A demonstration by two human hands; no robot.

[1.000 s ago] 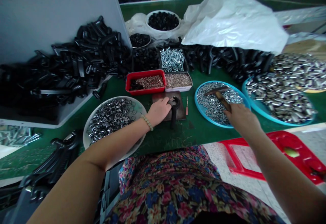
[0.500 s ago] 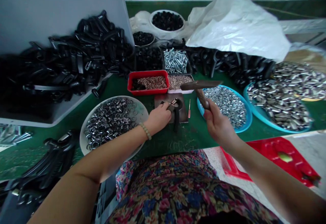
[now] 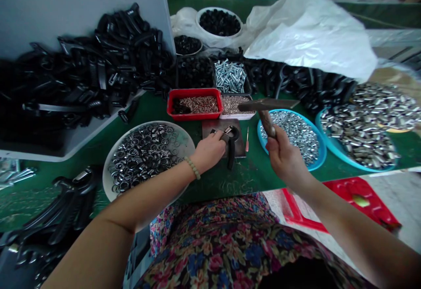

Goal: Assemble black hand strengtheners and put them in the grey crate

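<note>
My left hand (image 3: pixel 210 149) pinches a black plastic clip (image 3: pixel 231 143) with a small metal piece on it, holding it down on a dark metal block (image 3: pixel 239 148) on the green table (image 3: pixel 230 179). My right hand (image 3: pixel 285 156) is wrapped round the wooden handle of a hammer (image 3: pixel 265 109), whose long metal head hangs level a little above and to the right of the block. A small red-handled awl (image 3: pixel 247 139) lies just right of the block.
A white bowl of metal rings (image 3: pixel 144 153) sits left of my hand. Behind the block stand a red tray of pins (image 3: pixel 194 104), trays of screws (image 3: pixel 230 76), two blue dishes of metal parts (image 3: pixel 297 133), black plastic piles (image 3: pixel 98 69) and a white bag (image 3: pixel 309 34). A red stool (image 3: pixel 362 199) stands at right.
My right hand took the hammer out of the blue dish and lifted it over the block. My left hand stayed on the black clip.
</note>
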